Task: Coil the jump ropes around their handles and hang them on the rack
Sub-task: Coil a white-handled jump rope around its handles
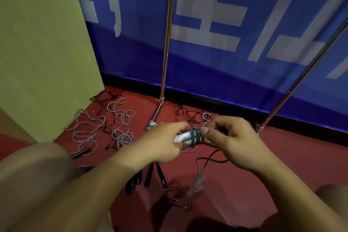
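While the left hand (165, 142) grips the white handles (181, 137) and the right hand (228, 141) pinches the grey rope (195, 136) wound round them, both held above the red floor (282, 156) in front of the rack (166, 47), each new turn is best laid snug beside the last, with steady tension on the slack tail (197, 182) hanging below; 2 fingers should trap the end so nothing loosens

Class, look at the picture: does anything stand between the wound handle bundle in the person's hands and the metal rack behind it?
Nothing visible does. The white handles wrapped in grey cord, held by the left hand and right hand, face open space up to the chrome rack poles; loose ropes lie only on the floor.
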Motion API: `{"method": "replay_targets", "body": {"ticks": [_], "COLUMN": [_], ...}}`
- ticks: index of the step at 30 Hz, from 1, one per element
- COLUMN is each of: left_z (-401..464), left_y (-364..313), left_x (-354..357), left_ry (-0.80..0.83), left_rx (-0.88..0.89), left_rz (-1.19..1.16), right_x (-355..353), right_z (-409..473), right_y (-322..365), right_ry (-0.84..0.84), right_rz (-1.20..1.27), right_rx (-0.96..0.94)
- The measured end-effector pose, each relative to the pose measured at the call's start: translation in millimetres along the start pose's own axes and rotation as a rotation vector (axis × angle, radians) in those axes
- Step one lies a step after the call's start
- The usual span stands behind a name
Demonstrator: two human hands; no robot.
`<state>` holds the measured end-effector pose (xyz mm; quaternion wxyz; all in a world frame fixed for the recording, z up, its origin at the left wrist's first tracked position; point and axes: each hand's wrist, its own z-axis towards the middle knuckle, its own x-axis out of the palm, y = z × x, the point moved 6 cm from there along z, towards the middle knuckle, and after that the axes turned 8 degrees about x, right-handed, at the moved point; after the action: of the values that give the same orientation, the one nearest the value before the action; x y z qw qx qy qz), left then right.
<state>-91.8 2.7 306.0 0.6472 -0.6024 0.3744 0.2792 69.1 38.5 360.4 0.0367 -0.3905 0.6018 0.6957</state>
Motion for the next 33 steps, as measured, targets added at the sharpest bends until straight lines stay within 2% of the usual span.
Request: {"method": "replay_targets", "body": {"ticks": [3, 9, 14, 21, 25, 33], "left_z": [-1, -2, -5, -6, -9, -18], "left_y": [-4, -14, -20, -20, -20, -30], "left_x": [5, 15, 29, 26, 25, 24], "left_ry": [0.074, 0.079, 0.162, 0.190, 0.256, 0.371], "left_rx": [0.045, 0.130, 0.183, 0.181, 0.173, 0.162], "left_rz": [0.011, -0.125, -0.137, -0.130, -0.188, -0.634], "right_x": [-5, -18, -14, -13, -11, -9], "right_z": [3, 8, 8, 13, 20, 24], "right_y": [-4, -15, -10, -16, -22, -30], "right_ry": [-0.091, -0.259, -0.258, -0.237, -0.204, -0.029], "right_rz": [-0.063, -0.109, -0.225, -0.239, -0.161, 0.327], "right_rx": [0.027, 0.082, 0.041, 0.050, 0.111, 0.271]}}
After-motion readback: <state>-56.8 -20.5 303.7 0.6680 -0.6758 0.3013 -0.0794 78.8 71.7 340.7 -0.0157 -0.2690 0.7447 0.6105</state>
